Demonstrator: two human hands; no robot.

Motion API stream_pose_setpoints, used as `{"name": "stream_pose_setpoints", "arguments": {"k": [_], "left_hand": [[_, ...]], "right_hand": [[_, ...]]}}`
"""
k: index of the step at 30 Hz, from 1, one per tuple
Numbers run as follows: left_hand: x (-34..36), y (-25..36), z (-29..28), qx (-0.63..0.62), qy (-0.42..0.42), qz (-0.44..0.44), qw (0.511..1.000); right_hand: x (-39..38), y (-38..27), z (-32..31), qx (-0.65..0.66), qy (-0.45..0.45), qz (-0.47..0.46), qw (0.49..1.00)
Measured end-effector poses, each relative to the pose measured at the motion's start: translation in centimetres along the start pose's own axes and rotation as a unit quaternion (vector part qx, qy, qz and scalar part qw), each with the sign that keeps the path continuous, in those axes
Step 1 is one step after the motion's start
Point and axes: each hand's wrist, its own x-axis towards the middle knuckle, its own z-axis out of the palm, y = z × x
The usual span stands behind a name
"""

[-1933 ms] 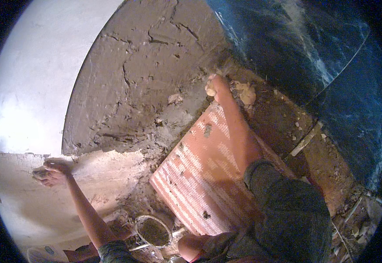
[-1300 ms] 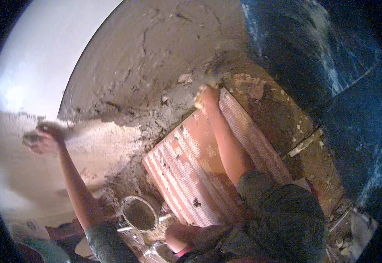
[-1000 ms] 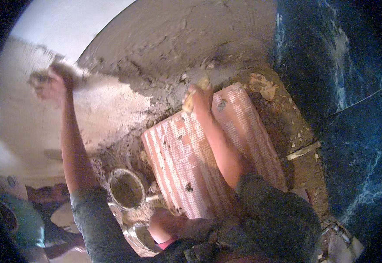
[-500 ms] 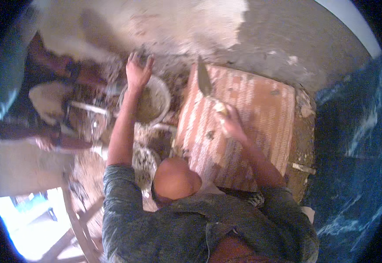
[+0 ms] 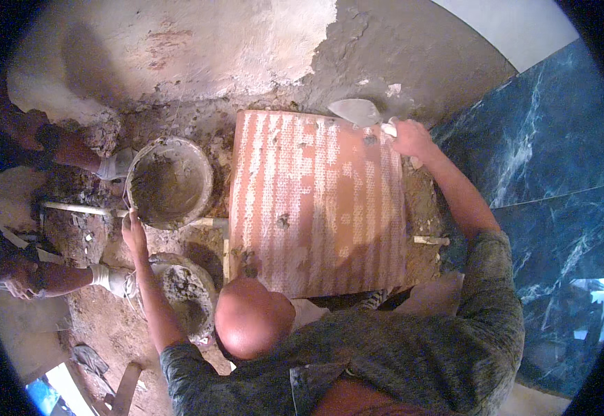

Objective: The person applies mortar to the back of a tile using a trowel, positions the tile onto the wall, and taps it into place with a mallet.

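A room under building work, its walls only partly finished.
The pale, scuffed wall point(image 5: 212, 48) breaks off at a ragged edge where rough grey plaster point(image 5: 406, 55) covers it, and glossy dark-blue marbled slabs point(image 5: 558, 159) line the side next to that. The floor point(image 5: 101, 326) is brown and uneven, strewn with dirt and rubble. Two round buckets point(image 5: 209, 173), caked with a grey, mortar-like mix, stand side by side on it, near a large orange panel with whitish stripes point(image 5: 350, 187). A pointed trowel point(image 5: 356, 111) in the person's right hand point(image 5: 413, 137) and a co-worker's grubby shoes point(image 5: 117, 281) belong to the same building-site scene.
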Motion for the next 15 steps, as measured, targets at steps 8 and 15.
{"name": "stream_pose_setpoints", "arguments": {"k": [8,15], "left_hand": [[6.5,-7.3,-4.7,0.090,0.113,0.013,0.989],[-3.1,5.3,5.8,-0.149,0.117,0.170,0.967]], "right_hand": [[4.6,-1.5,-0.4,-0.025,0.077,-0.081,0.993],[-2.3,-15.9,-2.0,0.064,-0.028,-0.203,0.977]]}}
